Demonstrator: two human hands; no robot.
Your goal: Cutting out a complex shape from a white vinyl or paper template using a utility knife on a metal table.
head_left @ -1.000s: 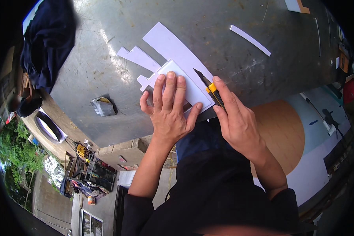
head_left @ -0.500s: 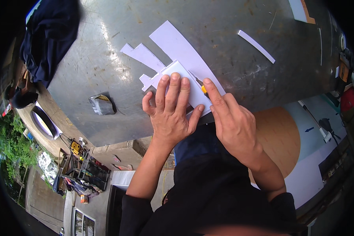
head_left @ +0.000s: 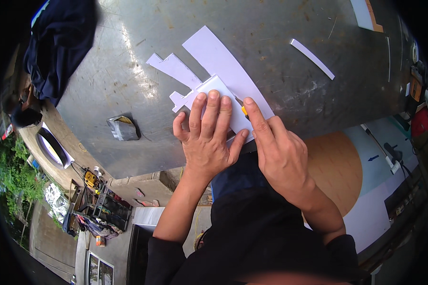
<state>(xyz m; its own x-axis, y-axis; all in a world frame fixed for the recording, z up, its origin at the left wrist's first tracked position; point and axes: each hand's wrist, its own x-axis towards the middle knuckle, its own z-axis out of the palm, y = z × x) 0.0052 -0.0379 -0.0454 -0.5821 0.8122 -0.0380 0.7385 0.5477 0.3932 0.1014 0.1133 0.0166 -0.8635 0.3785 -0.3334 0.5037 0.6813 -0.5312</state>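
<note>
Utility knife point(head_left: 245, 111), clasped by right fingers point(head_left: 256, 116), was brought to cutting position beside white plate point(head_left: 216, 84), pressed by flat left fingers point(head_left: 209, 116).

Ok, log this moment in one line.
Left hand: spread on white plate; Right hand: gripping utility knife, blade by plate's edge; Under plate: white sheet; Rest: curved white strip on metal table
</note>
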